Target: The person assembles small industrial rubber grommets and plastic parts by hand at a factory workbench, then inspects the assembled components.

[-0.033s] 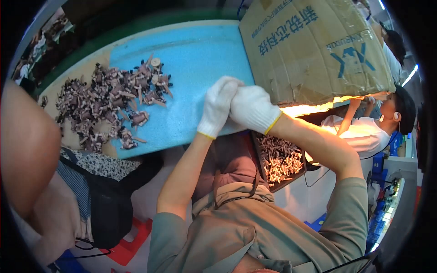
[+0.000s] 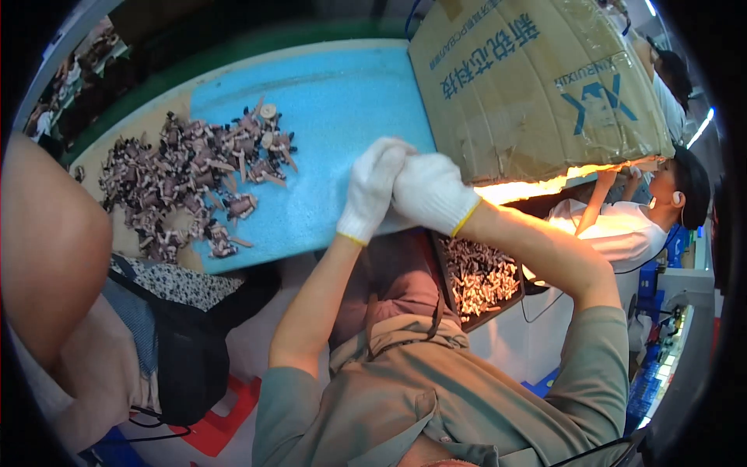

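Both my hands wear white knit gloves with yellow cuffs and press together over the front part of the blue mat (image 2: pixel 334 93). The fingers of my left hand (image 2: pixel 373 179) are bent closed against my right hand (image 2: pixel 436 191). My right hand is also curled, its back turned up toward me. Whatever lies between them, if anything, is hidden by the gloves. To their left, a heap of small brown, pinkish and black figure-like pieces (image 2: pixel 187 171) spreads over the mat and the tan board. One round, pale disc-like part (image 2: pixel 268 111) shows at the heap's far right edge.
A large cardboard box (image 2: pixel 537 93) stands along the mat's right side, with bright orange light under it. Below, a dark tray (image 2: pixel 498 315) holds many similar small pieces. A co-worker (image 2: pixel 622 226) sits at the right; another person's bare arm (image 2: pixel 58 233) is close on the left.
My hands appear very slightly lower, and the whole view has shifted a little with them. They stay pressed together, and the heap looks the same.
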`<action>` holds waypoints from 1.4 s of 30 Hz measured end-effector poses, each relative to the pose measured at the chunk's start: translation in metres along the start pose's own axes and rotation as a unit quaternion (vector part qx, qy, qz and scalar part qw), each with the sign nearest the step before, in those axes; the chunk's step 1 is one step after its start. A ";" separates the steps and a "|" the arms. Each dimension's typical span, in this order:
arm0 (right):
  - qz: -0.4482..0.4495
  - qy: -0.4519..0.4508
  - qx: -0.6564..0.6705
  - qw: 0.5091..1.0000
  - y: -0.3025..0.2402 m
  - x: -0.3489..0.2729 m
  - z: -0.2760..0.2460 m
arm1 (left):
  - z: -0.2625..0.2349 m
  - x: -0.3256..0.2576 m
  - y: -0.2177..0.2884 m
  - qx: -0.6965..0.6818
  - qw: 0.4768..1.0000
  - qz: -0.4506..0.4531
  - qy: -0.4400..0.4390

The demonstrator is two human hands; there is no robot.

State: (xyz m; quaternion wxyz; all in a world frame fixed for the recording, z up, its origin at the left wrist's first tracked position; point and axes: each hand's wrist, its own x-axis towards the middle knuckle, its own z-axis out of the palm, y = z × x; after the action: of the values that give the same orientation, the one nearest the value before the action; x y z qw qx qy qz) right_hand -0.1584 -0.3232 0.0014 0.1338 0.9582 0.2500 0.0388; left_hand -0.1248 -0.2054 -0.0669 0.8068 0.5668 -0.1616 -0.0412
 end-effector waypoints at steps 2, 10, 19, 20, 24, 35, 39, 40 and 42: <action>-0.023 0.029 -0.070 0.997 -0.002 -0.011 0.018 | 0.004 -0.007 -0.001 0.049 0.997 0.059 -0.007; 0.130 0.067 0.291 0.945 0.024 -0.008 0.021 | -0.005 -0.012 0.027 0.056 0.995 -0.055 0.057; -0.017 0.157 0.229 0.960 -0.002 -0.045 -0.004 | -0.017 -0.070 0.043 -0.270 0.919 -0.282 -0.053; -0.008 0.161 0.231 0.960 -0.005 -0.050 -0.004 | -0.007 -0.074 0.054 -0.126 0.961 -0.246 -0.031; 0.291 -0.050 0.696 0.655 -0.024 -0.057 -0.022 | -0.005 -0.105 0.057 0.341 0.938 0.054 -0.013; 0.244 -0.155 0.613 0.735 -0.012 -0.182 0.032 | -0.127 -0.015 0.129 0.706 0.688 0.092 0.140; 0.441 -0.139 0.323 0.826 0.010 -0.277 0.140 | -0.056 0.007 0.097 0.708 0.680 0.185 0.045; 0.465 -0.139 0.264 0.834 0.013 -0.303 0.170 | -0.035 0.013 0.084 0.614 0.786 0.070 -0.020; 0.491 -0.205 0.245 0.810 0.014 -0.342 0.210 | -0.007 0.030 0.056 0.609 0.785 0.017 -0.109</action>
State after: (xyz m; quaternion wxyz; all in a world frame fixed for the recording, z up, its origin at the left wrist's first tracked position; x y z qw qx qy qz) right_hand -0.4205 -0.5518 -0.1991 -0.0942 0.9399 -0.2861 -0.1610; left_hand -0.1007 -0.1865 -0.0109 0.2711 0.9294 -0.2499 0.0182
